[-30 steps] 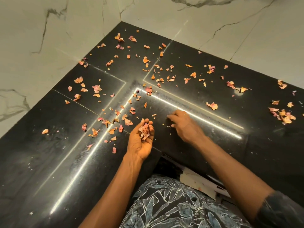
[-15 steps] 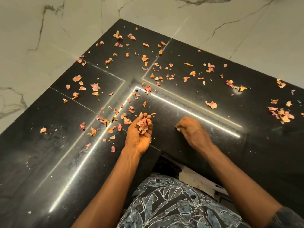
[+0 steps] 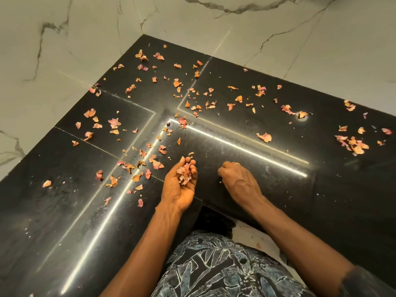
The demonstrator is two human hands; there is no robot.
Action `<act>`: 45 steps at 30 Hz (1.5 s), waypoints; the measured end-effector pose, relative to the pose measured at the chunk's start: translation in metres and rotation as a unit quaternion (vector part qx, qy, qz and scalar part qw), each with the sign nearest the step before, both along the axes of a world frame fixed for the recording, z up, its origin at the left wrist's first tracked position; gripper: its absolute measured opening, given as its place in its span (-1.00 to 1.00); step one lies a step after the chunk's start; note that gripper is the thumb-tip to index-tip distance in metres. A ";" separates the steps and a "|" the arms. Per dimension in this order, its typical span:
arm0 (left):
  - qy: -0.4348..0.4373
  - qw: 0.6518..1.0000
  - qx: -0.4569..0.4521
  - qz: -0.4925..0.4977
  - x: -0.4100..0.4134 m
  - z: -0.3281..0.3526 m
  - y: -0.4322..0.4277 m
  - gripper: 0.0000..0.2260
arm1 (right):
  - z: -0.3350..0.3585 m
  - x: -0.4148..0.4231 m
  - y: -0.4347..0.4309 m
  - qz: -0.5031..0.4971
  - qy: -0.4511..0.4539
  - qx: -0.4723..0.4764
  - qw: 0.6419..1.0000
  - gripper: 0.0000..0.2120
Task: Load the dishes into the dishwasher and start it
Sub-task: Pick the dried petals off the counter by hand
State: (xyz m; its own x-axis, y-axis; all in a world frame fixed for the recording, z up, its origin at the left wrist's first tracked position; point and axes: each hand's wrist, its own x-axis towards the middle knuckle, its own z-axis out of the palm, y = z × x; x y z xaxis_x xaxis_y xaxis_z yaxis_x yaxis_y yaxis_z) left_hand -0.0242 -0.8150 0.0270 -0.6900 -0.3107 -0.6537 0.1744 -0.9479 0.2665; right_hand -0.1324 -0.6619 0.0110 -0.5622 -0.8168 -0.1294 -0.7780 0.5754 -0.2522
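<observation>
White veined marble walls [image 3: 64, 50] corner a glossy black stone counter [image 3: 278, 189]. Dried pink-orange petals [image 3: 264, 137] lie thickest toward that corner and thin out toward the near edge. There the left hand [image 3: 180, 185] cups a clump of them, palm up. The right hand [image 3: 240, 181], just beside it, curls its knuckles up on the counter; I cannot tell whether it holds anything.

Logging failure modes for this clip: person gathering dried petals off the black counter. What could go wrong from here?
1. The left hand cups a heaped pile of petals, fingers loosely curled; adding more or tilting could spill them onto the counter.
2. The right hand curls its fingers under, hiding any pinch; thin flakes may slip out.
3. The far-right cluster lies away from both hands; reaching could tip the full palm.
</observation>
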 end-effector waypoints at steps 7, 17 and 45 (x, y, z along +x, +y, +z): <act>-0.013 0.999 -0.029 -0.043 -0.014 0.002 0.019 -0.88 | 0.015 -0.076 0.037 -0.352 -0.181 -0.146 0.907 -0.86; -0.009 0.996 -0.001 -0.089 -0.062 -0.012 0.078 -0.83 | 0.071 -0.004 0.036 -0.211 -0.288 -0.293 0.887 -0.85; 0.057 0.996 0.045 -0.054 -0.055 0.019 0.049 -0.67 | -0.006 -0.137 0.035 -0.214 0.009 -0.021 0.977 -0.72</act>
